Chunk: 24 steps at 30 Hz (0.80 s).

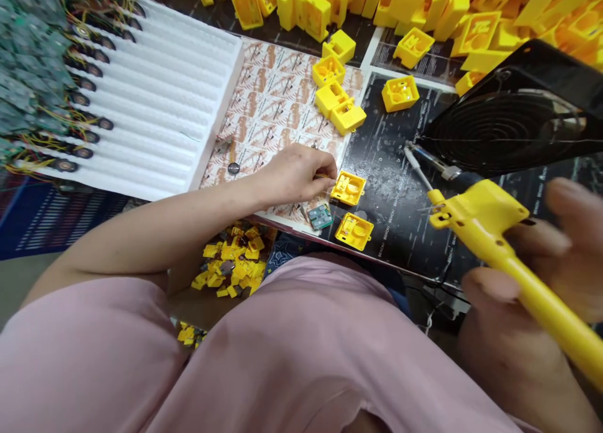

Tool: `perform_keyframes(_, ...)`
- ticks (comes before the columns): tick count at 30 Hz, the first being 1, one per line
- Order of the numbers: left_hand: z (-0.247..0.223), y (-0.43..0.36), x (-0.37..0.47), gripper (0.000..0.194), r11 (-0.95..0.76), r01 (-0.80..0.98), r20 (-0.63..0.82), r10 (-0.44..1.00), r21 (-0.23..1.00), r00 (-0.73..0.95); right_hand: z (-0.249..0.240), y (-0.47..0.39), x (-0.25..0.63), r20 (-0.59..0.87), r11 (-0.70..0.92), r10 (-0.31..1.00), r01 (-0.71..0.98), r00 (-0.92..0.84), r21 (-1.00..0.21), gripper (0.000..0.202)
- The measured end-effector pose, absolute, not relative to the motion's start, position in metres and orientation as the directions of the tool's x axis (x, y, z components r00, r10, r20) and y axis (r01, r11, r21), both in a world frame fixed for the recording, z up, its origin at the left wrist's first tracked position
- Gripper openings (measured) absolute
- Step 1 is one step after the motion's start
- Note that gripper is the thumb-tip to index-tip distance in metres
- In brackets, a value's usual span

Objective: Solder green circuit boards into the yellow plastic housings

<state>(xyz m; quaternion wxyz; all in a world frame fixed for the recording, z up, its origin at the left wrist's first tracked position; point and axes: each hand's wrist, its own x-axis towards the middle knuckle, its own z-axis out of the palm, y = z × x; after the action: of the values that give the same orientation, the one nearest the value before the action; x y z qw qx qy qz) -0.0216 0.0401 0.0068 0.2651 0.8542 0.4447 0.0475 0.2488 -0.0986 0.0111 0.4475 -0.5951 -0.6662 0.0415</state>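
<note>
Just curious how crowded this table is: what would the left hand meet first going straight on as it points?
The left hand would probably meet the farther of the two shallow yellow cases, right in front of it; whether they touch is hard to tell.

The table (384, 159) bears yellow cases (354, 231), a circuit board (320, 217) and a fan (499, 131).

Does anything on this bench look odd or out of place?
Mildly: one black disc lies on the printed sheet, while similar discs sit on the white foam tray. Pale marks also spot the black surface near the yellow tool; I can't tell what they are. Nothing looks clearly broken.
</note>
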Motion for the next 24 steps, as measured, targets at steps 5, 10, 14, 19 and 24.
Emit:
perform_keyframes(5,0.009,0.040,-0.011,0.024,-0.413,0.775,-0.204,0.806,0.478,0.556,0.006,-0.101,0.251,0.626,0.241,0.716,0.732,0.309,-0.637,0.048)
perform_keyframes(10,0.013,0.041,-0.002,0.025,-0.420,0.821,-0.259,0.805,0.387,0.534,-0.011,-0.094,0.250,0.615,0.402,0.782,0.671,0.102,-0.623,0.051)
perform_keyframes(14,0.015,0.041,0.004,0.028,-0.435,0.856,-0.296,0.809,0.279,0.507,-0.015,-0.093,0.243,0.642,0.510,0.763,0.681,-0.077,-0.525,0.032)
perform_keyframes(19,0.020,0.041,0.007,0.029,-0.456,0.866,-0.314,0.807,0.207,0.500,-0.013,-0.087,0.236,0.610,0.530,0.771,0.716,-0.183,-0.455,0.017)
perform_keyframes(24,0.022,0.042,0.011,0.026,-0.468,0.866,-0.322,0.804,0.177,0.500,-0.006,-0.077,0.232,0.641,0.599,0.709,0.731,-0.295,-0.327,0.023)
